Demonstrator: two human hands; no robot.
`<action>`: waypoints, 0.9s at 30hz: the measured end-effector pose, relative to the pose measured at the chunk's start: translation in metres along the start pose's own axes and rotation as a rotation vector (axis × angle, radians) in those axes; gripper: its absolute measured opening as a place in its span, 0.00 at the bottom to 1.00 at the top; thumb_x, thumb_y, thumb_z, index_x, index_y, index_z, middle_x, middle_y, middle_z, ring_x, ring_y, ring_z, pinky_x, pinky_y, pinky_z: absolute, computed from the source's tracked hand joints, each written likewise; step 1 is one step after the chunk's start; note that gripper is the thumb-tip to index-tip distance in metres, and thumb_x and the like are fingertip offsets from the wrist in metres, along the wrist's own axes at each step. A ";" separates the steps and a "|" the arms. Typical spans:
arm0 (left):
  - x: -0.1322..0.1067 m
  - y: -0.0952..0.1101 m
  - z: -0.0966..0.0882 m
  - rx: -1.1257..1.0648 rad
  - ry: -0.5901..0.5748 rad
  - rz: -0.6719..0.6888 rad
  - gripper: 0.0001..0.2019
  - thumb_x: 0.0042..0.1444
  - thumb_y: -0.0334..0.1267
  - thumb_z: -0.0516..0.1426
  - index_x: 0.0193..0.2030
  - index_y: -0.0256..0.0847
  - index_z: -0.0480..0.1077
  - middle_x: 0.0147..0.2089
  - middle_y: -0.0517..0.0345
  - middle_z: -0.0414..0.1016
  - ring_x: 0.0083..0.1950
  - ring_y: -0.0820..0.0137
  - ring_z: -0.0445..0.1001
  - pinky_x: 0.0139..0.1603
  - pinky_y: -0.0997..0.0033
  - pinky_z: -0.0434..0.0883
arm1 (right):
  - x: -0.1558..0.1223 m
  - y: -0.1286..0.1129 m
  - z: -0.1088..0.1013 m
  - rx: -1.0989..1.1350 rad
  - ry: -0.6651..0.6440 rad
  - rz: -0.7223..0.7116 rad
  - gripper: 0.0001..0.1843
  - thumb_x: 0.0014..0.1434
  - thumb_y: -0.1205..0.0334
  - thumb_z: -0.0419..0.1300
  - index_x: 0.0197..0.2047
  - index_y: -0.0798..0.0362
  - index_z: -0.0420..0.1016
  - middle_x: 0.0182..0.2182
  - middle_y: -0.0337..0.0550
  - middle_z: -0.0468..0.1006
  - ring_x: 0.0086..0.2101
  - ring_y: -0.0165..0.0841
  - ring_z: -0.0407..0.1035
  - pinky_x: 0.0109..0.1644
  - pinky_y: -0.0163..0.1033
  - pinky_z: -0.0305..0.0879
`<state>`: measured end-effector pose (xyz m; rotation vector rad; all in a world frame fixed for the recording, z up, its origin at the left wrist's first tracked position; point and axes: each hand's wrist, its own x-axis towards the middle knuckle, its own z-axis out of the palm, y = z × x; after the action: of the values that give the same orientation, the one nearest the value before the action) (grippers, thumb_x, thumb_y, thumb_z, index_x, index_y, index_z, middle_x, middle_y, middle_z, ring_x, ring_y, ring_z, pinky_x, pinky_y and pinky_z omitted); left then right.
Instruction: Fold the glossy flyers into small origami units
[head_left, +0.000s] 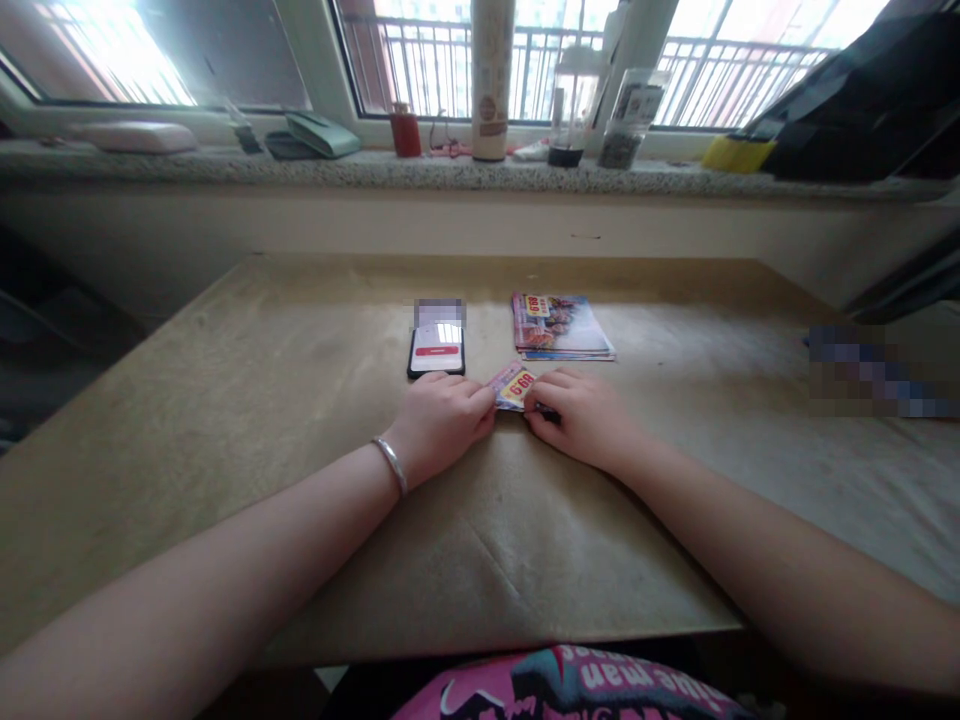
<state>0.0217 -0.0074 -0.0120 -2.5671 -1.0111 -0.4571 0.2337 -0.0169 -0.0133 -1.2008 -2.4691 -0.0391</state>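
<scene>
A small folded leaflet (513, 388), pink and purple with a yellow "6.68" label, lies low over the table between my hands. My left hand (444, 420) has closed fingers at its left edge, a bracelet on the wrist. Gripping the right edge is my right hand (574, 412), fingers curled and thumb below. Just beyond them rests a stack of similar printed leaflets (566, 328), flat, with the same kind of label on top. A phone (437, 345) with a lit screen and a red button lies beyond my left hand. Parts of the leaflet are covered by my fingers.
The table (300, 330) has a tan cover. Behind it, a granite windowsill (442, 175) carries a red bottle (405, 132), a tall white cylinder (492, 90), clear containers and a yellow object (739, 153). A blurred-out item (877, 370) lies at the right.
</scene>
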 end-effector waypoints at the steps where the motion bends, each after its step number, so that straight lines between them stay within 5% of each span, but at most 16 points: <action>1: 0.000 0.001 0.000 -0.002 0.010 -0.005 0.09 0.60 0.38 0.53 0.31 0.39 0.70 0.29 0.58 0.75 0.31 0.68 0.73 0.32 0.67 0.62 | 0.000 -0.001 0.001 0.004 0.016 0.003 0.05 0.57 0.64 0.56 0.31 0.51 0.71 0.33 0.42 0.76 0.36 0.35 0.67 0.39 0.38 0.58; 11: 0.004 0.015 -0.004 -0.036 0.080 0.037 0.11 0.65 0.40 0.50 0.40 0.40 0.72 0.37 0.55 0.76 0.37 0.67 0.72 0.36 0.66 0.61 | 0.004 -0.012 0.003 0.063 0.050 -0.007 0.03 0.53 0.66 0.55 0.29 0.51 0.68 0.31 0.43 0.74 0.35 0.36 0.65 0.38 0.38 0.58; 27: -0.001 0.007 -0.006 -0.046 0.058 0.011 0.10 0.63 0.39 0.51 0.35 0.40 0.72 0.37 0.57 0.76 0.37 0.68 0.72 0.38 0.66 0.62 | -0.002 0.004 -0.002 0.108 0.077 -0.034 0.04 0.52 0.68 0.56 0.28 0.51 0.70 0.30 0.41 0.74 0.33 0.33 0.65 0.37 0.36 0.58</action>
<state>0.0252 -0.0152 -0.0083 -2.5824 -0.9772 -0.5552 0.2383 -0.0160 -0.0129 -1.0923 -2.3922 0.0372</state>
